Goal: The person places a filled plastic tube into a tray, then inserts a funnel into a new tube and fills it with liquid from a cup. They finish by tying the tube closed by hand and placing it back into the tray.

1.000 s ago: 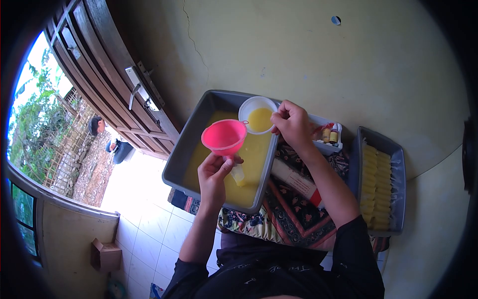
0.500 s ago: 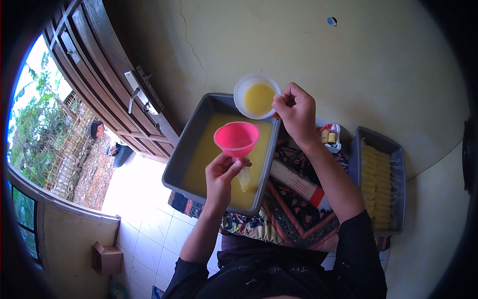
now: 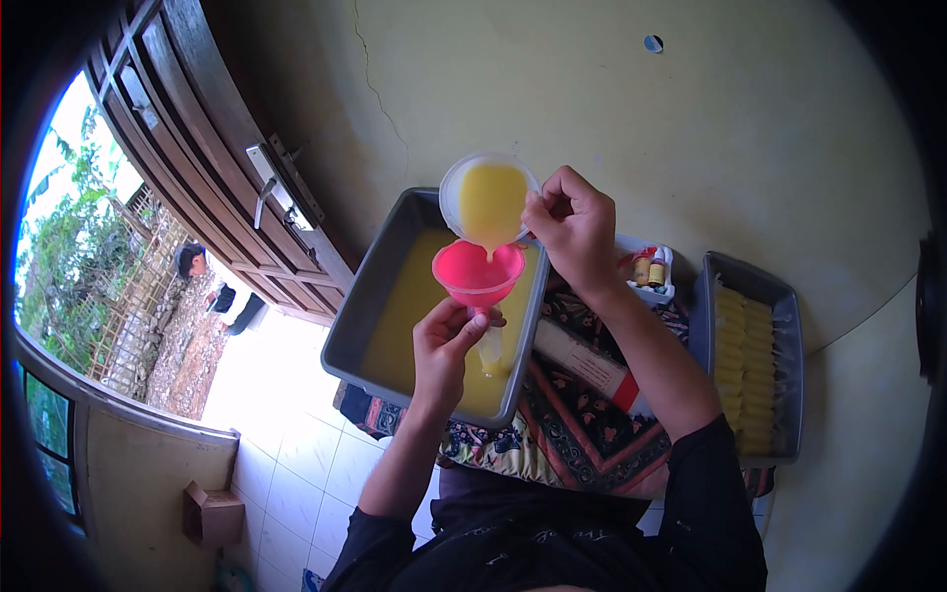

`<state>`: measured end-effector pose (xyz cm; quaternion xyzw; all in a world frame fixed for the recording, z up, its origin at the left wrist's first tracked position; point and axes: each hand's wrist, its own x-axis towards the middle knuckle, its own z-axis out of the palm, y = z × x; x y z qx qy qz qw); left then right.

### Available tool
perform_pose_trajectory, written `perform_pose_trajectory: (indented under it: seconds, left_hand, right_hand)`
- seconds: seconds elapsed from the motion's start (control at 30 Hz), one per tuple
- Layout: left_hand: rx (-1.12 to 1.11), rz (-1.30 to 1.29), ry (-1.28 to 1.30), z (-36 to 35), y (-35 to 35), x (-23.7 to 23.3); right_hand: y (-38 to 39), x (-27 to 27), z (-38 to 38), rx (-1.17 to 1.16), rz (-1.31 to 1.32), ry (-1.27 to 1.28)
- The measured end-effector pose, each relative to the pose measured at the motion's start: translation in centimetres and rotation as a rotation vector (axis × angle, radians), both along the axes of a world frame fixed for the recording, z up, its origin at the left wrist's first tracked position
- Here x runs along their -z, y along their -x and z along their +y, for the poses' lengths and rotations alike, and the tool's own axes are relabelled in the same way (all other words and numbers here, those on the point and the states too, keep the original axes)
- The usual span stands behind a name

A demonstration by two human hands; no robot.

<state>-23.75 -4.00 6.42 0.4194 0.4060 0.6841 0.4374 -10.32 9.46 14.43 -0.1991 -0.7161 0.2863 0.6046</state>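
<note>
A pink funnel [image 3: 479, 276] is pinched near its stem in my left hand [image 3: 442, 350]. Under the stem hangs a small clear plastic bag [image 3: 491, 353] with some yellow at its lower end; the fingers partly cover its top. My right hand [image 3: 575, 229] is closed on the edge of a translucent white cup [image 3: 453, 202]. The cup is tilted above the funnel, and yellow liquid [image 3: 493, 202] runs from its lip into the funnel's mouth. Below both hands stands a grey tub [image 3: 340, 331] holding more of the yellow liquid.
To the right, a second grey tub [image 3: 797, 375] holds rows of filled yellow bags [image 3: 745, 365]. Small bottles [image 3: 651, 271] sit in a white container beside a patterned cloth [image 3: 572, 434]. At left is an open wooden door [image 3: 207, 128], with a person [image 3: 232, 296] outside. A cardboard box [image 3: 212, 515] rests lower left.
My right hand has brought the cup left and tipped it, so liquid now pours into the funnel. My left hand has shifted slightly right with the funnel. The person outside has moved a little.
</note>
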Motion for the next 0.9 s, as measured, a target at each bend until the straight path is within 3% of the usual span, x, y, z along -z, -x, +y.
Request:
perform_pose_trajectory:
  seconds: [0.5, 0.67, 0.9]
  left_hand:
    - [-0.016, 0.001, 0.007, 0.06, -0.06, -0.08]
    - [-0.027, 0.007, 0.0, 0.06, 0.05, -0.1]
    - [-0.04, 0.014, 0.004, -0.02, 0.06, -0.33]
  right_hand:
    - [0.09, 0.06, -0.22, -0.001, -0.028, -0.021]
    - [0.26, -0.1, -0.41, -0.19, 0.135, 0.236]
    - [0.05, -0.11, -0.22, -0.192, 0.168, 0.289]
